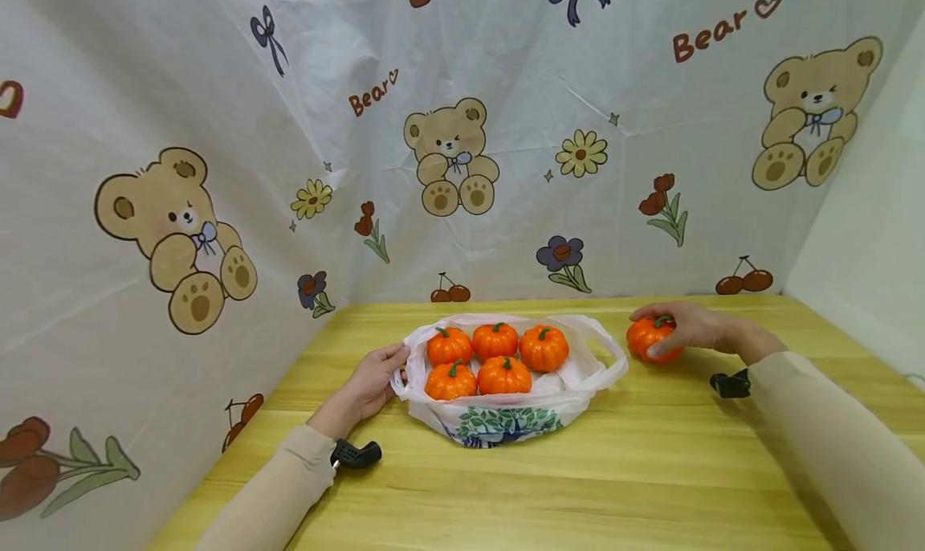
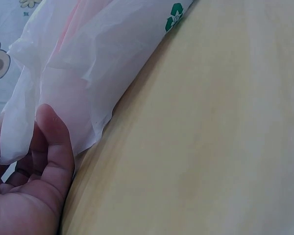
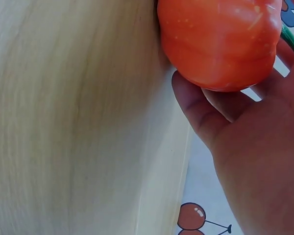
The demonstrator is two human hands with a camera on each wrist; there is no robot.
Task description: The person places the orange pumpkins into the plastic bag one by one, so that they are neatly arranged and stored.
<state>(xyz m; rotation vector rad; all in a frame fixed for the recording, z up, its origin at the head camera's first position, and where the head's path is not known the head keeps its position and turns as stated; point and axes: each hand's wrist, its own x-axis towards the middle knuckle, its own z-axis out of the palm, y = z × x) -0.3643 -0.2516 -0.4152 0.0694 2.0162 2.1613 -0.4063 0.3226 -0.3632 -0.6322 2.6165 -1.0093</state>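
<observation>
A white plastic bag (image 1: 578,406) with a green tree print lies on the table, its mouth spread wide. Inside it sit several small orange toy pumpkins (image 1: 503,374) with green stems. My left hand (image 1: 374,381) holds the bag's left edge by the handle; the left wrist view shows the thumb (image 2: 56,132) and fingers around the thin plastic (image 2: 19,122). Off to the bag's right, my right hand (image 1: 697,328) grips another toy pumpkin (image 1: 643,340). In the right wrist view this pumpkin (image 3: 218,41) is at the table surface, between thumb and fingers.
The wooden table (image 1: 549,487) reaches back to a cloth (image 1: 506,238) printed with bears and flowers. The bag's right handle loop (image 1: 614,358) stands out toward the right hand. Black devices (image 1: 356,455) are worn at both wrists.
</observation>
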